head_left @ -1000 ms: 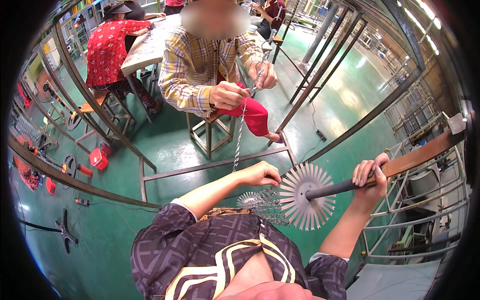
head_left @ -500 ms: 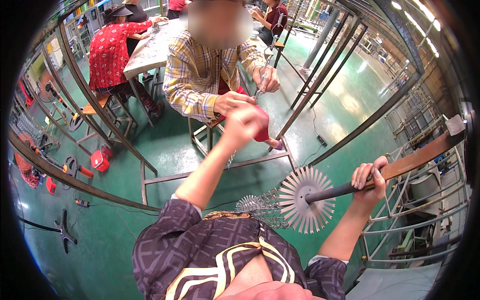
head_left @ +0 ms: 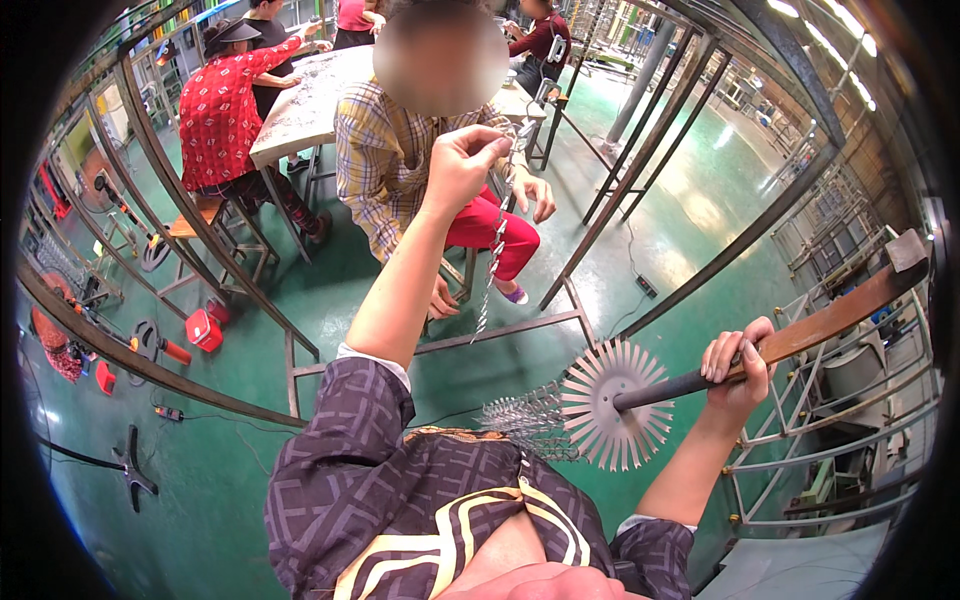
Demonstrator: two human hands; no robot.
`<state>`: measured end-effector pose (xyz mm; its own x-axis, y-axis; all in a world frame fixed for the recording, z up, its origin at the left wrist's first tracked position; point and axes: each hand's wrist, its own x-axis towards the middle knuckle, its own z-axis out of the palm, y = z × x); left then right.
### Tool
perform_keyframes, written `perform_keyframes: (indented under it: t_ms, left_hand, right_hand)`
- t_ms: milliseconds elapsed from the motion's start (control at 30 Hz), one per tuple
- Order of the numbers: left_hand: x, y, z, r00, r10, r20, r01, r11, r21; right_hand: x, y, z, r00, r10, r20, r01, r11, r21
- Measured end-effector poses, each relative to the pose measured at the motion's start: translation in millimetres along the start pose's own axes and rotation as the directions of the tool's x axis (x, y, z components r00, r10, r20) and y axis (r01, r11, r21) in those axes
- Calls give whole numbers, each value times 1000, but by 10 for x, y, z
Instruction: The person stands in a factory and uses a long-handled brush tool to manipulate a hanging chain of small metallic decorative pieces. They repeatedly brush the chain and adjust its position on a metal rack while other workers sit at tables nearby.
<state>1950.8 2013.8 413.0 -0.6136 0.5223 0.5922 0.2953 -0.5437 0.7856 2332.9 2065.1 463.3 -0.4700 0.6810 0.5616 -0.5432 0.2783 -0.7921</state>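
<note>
My left hand [head_left: 462, 170] is raised in front of the co-worker opposite, thumb and fingers pinched on a strand of linked metal wire pieces [head_left: 494, 258]. The strand runs down past my hand and dangles above the metal frame's low bar. My right hand [head_left: 738, 362] is wrapped round a dark shaft [head_left: 672, 388], beside a flat brown bar [head_left: 822, 328]. On the shaft sits a slotted metal disc [head_left: 598, 420] with many teeth round its rim. Wire links [head_left: 530, 415] are gathered between that disc and my shirt.
A seated co-worker in a plaid shirt [head_left: 372, 150] faces me, one hand near the strand, the other lowered. Metal frame posts [head_left: 585, 235] stand on both sides. Other people work at a table [head_left: 310, 105] behind. Red containers [head_left: 204, 330] and cables lie on the green floor.
My left hand has moved up and away from me, to the strand. The co-worker's hands have parted, one dropping low. The strand now hangs down in view. My right hand stays on the shaft.
</note>
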Motion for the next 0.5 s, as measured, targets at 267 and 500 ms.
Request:
perform_keyframes:
  t_ms: [267, 500]
  left_hand:
    - [-172, 462, -105, 1000, -8, -27, 6, 996, -87]
    - [-527, 535, -217, 978, -109, 176, 117, 992, -36]
  right_hand:
    - [-4, 1, -16, 1000, 8, -8, -8, 1000, -11]
    - [44, 12, -67, 991, 39, 128, -51, 994, 92]
